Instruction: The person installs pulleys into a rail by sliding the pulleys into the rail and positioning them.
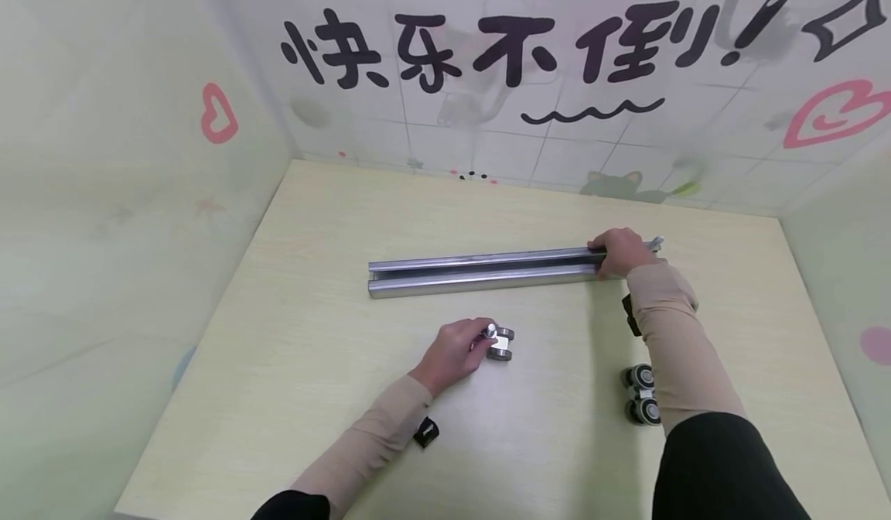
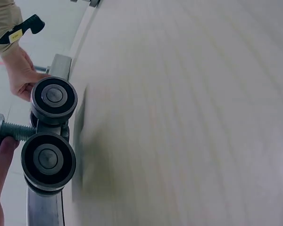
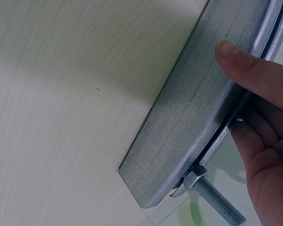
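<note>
Nearest, the second trolley [image 1: 642, 395] lies on its side on the table [image 1: 313, 350], wheel faces up, partly hidden by the right sleeve [image 1: 685, 350]; resting on its side probably stops it rolling off.

A little farther out, the left hand [image 1: 455, 352] pinches the first trolley [image 1: 501, 343] by its bolt [image 2: 16, 131], thumb and finger on opposite sides of the thread. The bolt points up and the wheels sit below, left free by this grip; whether they touch the table I cannot tell. The trolley is in front of the rail, apart from it.

Beyond, the rail [image 1: 480, 274] lies crosswise, slot upward, which seems to suit the stud [image 3: 217, 197] poking out near its right end; what is beneath the stud is hidden. The right hand [image 1: 622, 251] is clamped across the rail near that end, thumb on the near wall, fingers curled over the slot side, apparently to steady it.

On the right wrist, a black strap carries a yellow label [image 2: 16, 36], too small to read. Farthest, the wall [image 1: 445, 145] bears large black characters, "快乐不倒!", with a wavy line below. No brand is legible.
</note>
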{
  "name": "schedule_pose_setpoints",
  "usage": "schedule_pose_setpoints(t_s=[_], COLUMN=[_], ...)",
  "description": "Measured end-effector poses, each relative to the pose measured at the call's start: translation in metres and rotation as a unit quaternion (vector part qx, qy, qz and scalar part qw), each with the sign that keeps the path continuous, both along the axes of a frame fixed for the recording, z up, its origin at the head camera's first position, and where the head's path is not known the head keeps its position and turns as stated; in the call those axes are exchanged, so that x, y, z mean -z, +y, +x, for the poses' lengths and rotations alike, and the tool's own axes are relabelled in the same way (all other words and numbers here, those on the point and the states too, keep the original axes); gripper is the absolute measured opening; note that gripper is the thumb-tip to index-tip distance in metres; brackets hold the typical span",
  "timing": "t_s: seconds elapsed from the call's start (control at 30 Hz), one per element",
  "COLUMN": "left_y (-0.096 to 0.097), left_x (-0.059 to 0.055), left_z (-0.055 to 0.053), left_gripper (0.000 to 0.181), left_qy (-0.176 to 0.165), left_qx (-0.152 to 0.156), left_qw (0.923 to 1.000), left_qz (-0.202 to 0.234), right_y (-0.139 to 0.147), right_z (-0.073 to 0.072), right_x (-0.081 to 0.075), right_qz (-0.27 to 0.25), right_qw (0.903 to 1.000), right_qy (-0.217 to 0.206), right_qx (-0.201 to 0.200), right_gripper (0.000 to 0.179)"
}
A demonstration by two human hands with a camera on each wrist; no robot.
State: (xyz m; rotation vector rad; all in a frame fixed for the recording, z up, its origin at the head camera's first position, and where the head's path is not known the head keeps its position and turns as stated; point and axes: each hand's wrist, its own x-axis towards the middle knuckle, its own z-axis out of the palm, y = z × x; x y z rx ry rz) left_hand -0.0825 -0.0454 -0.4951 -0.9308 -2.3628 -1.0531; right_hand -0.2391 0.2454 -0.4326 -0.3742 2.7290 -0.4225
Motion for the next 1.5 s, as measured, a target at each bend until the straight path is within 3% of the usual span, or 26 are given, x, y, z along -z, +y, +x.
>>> schedule_pose_setpoints(t_s=[0.47, 0.87, 1.5], left_y=[-0.033, -0.065, -0.108], left_x=[-0.005, -0.007, -0.01], left_z=[0.0, 0.003, 0.008], left_gripper=[0.019, 0.021, 0.02], left_qy=[-0.03, -0.045, -0.074], left_qx=[-0.069, -0.13, -0.189], left_qw=[0.9958, 0.9867, 0.9762], left_qz=[0.052, 0.086, 0.075], right_y=[0.003, 0.002, 0.002], right_z=[0.001, -0.001, -0.001], right_x=[0.003, 0.002, 0.005], right_qz=[0.001, 0.007, 0.003], right_qw=[1.0, 0.9998, 0.9999], right_qy=[0.004, 0.015, 0.012], right_qx=[-0.004, -0.013, -0.009], right_gripper=[0.06, 0.059, 0.06])
